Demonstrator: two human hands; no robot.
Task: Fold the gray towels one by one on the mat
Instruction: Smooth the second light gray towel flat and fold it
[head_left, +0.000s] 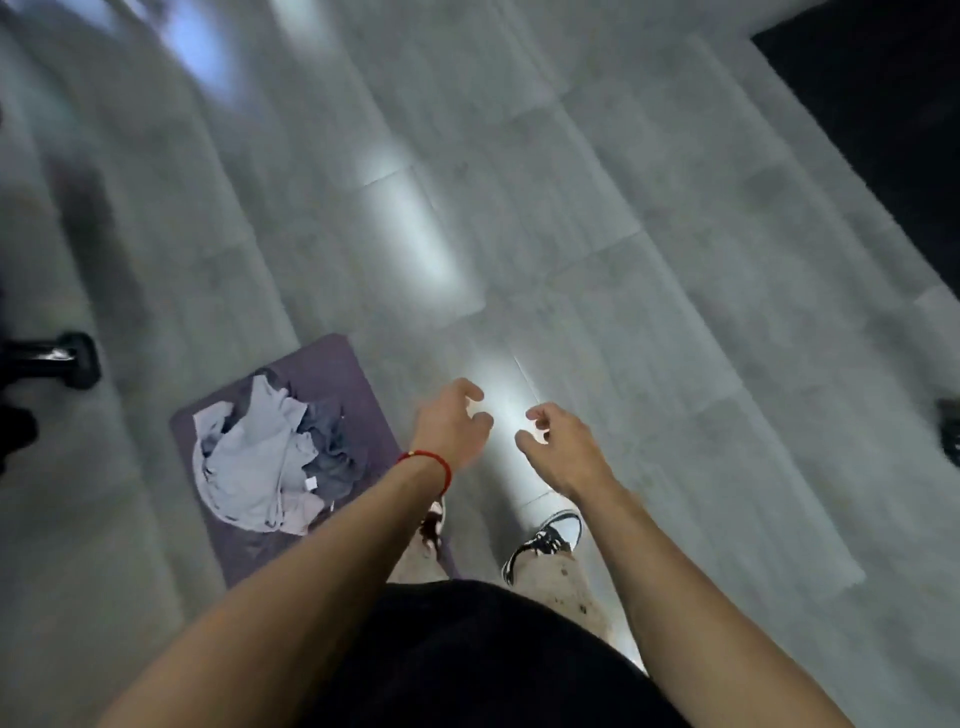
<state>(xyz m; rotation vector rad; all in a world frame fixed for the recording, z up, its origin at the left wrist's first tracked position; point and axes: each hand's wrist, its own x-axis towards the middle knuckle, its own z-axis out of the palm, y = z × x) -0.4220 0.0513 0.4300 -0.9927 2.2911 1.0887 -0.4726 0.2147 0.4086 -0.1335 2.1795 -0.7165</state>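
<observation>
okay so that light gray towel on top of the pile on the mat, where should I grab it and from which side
Probably the light gray towel by its raised upper corner, the peak pointing toward the far end of the purple mat. It stands clear of the darker towel, so pinching from above there, left hand nearest, should lift it alone.

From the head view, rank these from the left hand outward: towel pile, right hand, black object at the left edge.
From the left hand:
1. Right hand, just beside it, to its right.
2. Towel pile, on the purple mat, lower left.
3. Black object, far left edge.
</observation>
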